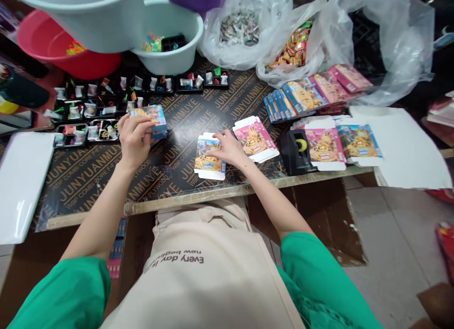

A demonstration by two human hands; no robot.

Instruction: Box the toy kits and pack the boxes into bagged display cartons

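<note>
My left hand (pixel 135 139) is closed around the edge of a small blue printed box (pixel 155 114), which sits over another blue box on the left-middle of the table. My right hand (pixel 230 150) is on a flat blue carton (pixel 209 164) with white flaps, its thumb across the printed face and its fingers at the upper right edge. Just right of that hand lie flat pink cartons (pixel 256 139), overlapping each other. Beyond my left hand, black trays (pixel 73 139) filled with small wrapped pieces stand in rows.
A black tape dispenser (pixel 297 151) stands near the front edge, beside more flat cartons (pixel 324 147). Filled blue and pink boxes (pixel 305 95) lean in a row behind it. Plastic bags (pixel 244 50) of small packets and several tubs (pixel 170 59) line the back.
</note>
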